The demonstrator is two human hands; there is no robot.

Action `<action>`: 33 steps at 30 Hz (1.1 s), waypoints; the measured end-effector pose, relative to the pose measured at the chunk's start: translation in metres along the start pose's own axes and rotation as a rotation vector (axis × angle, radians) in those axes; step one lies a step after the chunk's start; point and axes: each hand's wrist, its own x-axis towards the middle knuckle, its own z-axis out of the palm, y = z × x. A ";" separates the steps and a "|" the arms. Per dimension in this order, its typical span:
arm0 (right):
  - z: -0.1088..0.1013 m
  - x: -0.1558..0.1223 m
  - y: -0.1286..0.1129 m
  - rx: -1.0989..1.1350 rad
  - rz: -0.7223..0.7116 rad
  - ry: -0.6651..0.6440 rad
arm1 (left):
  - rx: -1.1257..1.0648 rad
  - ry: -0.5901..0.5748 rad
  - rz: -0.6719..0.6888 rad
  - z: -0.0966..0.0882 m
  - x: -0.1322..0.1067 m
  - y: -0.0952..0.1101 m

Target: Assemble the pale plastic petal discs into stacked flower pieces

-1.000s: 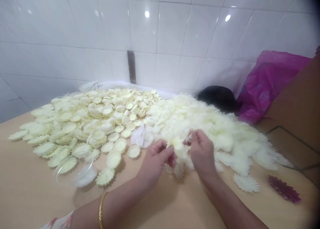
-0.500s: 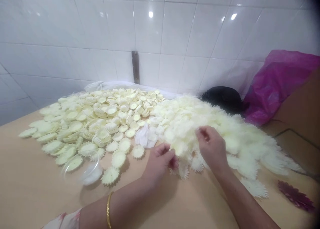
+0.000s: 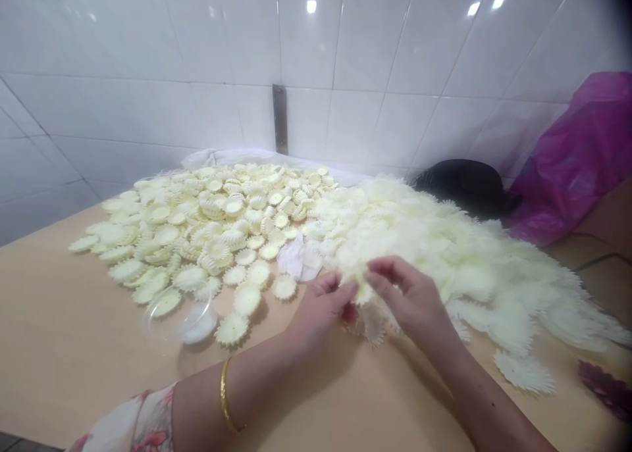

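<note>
My left hand and my right hand meet at the near edge of a loose heap of pale yellow fringed petal pieces. Both pinch the same small petal piece between thumb and fingertips. More flat pieces lie just under my hands. To the left, several finished round pleated flowers cover the tan table. A white scrap lies between the two piles. A gold bangle circles my left wrist.
A clear plastic cup with white stuff lies on its side at the left. A black object and a magenta plastic bag sit at the back right. A dark purple petal piece lies near the right edge. White tiled wall behind.
My right hand drew back from the heap to meet my left hand, and both now pinch one petal piece. The view shifted left and down.
</note>
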 end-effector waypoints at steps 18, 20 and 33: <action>0.010 0.000 0.001 0.455 0.303 -0.172 | 0.058 -0.114 -0.030 -0.002 0.001 -0.001; 0.010 0.000 0.002 0.411 0.310 -0.165 | 0.038 -0.083 -0.050 -0.002 0.002 -0.001; 0.016 -0.004 0.002 0.619 0.323 -0.298 | 0.181 0.032 0.082 -0.004 0.003 0.000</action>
